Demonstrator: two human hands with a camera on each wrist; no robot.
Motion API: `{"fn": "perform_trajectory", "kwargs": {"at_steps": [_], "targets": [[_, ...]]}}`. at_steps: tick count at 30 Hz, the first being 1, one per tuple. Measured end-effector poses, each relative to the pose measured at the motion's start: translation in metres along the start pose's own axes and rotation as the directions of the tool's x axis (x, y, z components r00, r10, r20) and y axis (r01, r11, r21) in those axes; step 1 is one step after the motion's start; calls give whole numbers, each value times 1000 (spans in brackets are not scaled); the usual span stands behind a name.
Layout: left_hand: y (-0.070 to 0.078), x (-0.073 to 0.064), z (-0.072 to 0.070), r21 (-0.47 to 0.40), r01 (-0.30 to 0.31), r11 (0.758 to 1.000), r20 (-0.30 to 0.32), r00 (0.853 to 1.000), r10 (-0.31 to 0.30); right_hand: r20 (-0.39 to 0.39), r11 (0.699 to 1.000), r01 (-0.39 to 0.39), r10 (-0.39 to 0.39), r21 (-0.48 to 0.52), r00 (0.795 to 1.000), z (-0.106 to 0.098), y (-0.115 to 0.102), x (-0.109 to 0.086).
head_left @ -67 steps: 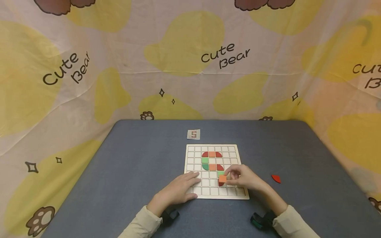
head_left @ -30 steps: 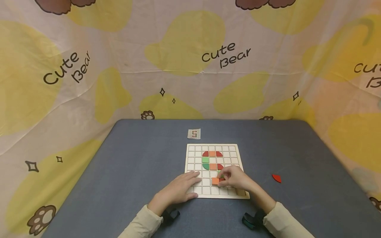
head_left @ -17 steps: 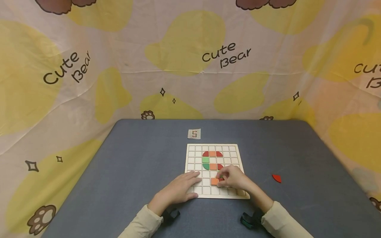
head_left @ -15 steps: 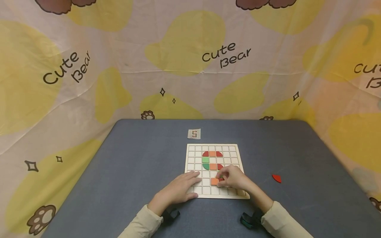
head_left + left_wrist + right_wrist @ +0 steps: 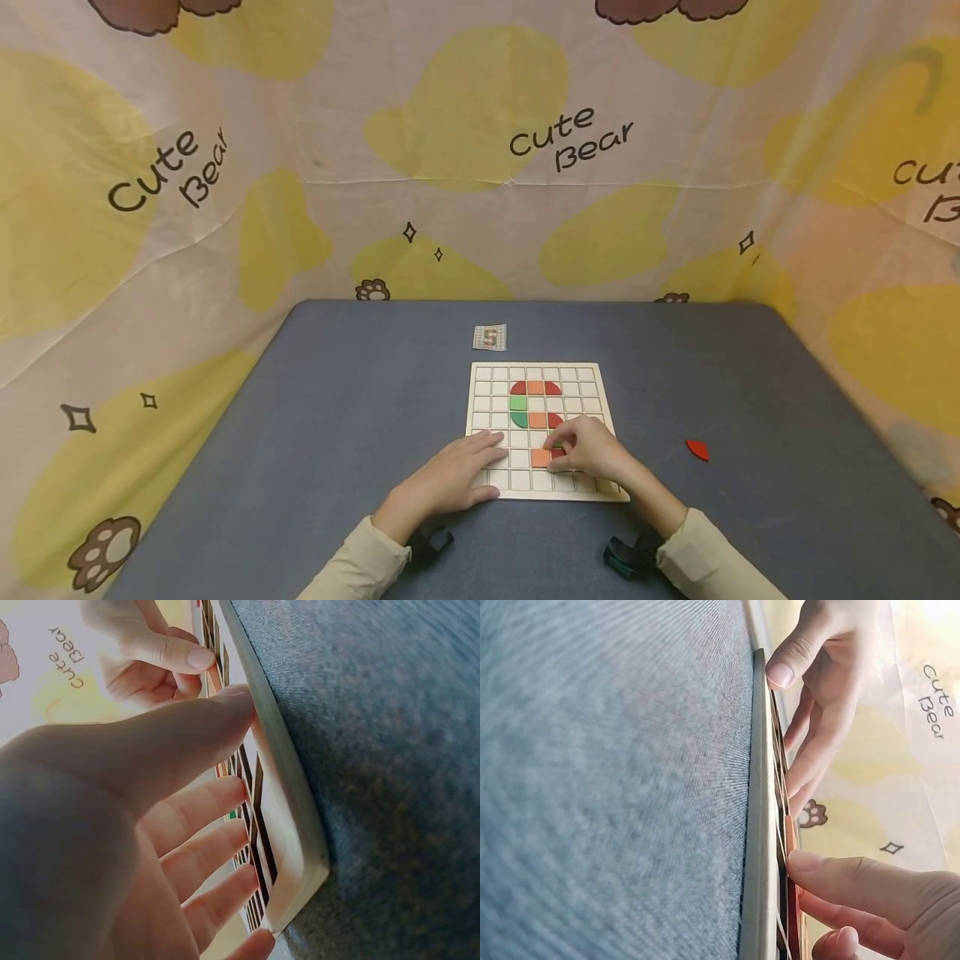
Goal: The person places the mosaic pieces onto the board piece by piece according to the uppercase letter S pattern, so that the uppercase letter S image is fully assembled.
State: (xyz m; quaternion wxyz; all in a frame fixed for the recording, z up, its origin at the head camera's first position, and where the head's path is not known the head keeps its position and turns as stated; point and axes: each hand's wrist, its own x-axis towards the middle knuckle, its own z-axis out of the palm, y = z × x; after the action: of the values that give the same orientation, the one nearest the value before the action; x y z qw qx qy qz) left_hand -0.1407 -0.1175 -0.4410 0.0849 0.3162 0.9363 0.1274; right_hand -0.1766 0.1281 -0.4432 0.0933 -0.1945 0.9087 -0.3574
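A square white grid board (image 5: 483,375) lies on the table, bearing red, orange and green flat tiles in a curved pattern. My left hand (image 5: 453,475) rests on its left near part, fingers spread; in the left wrist view the thumb (image 5: 214,716) touches the board's near edge. Lower on the board is an orange square tile (image 5: 539,458), its right side pinched by the thumb and fingers of my right hand (image 5: 596,450). A dark red tile (image 5: 557,454) beside it is partly covered by those fingers. The right wrist view shows the thumb (image 5: 806,861) against the tiles.
A loose red quarter-round tile (image 5: 697,450) lies right of the board on the blue-grey table (image 5: 360,375). Beyond the board lies a small card (image 5: 489,337) with a gridded figure. A patterned cloth (image 5: 465,125) hangs behind the table.
My right hand has carried the orange square tile leftward and down, from over the dark red tile to the spot left of it. Over the last half second it hardly moves. The left hand stays put.
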Motion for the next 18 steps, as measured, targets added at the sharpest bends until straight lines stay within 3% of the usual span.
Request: {"fn": "perform_trajectory", "kwargs": {"at_steps": [8,18], "targets": [[1,0,-1,-5,4,1000,-1,1000,-4,1,1000,-3,3,12,1000,-1,0,-1],[1,0,0,0,13,1000,8,1000,-13,7,997,49,-49,52,999,-8,5,-4]]}}
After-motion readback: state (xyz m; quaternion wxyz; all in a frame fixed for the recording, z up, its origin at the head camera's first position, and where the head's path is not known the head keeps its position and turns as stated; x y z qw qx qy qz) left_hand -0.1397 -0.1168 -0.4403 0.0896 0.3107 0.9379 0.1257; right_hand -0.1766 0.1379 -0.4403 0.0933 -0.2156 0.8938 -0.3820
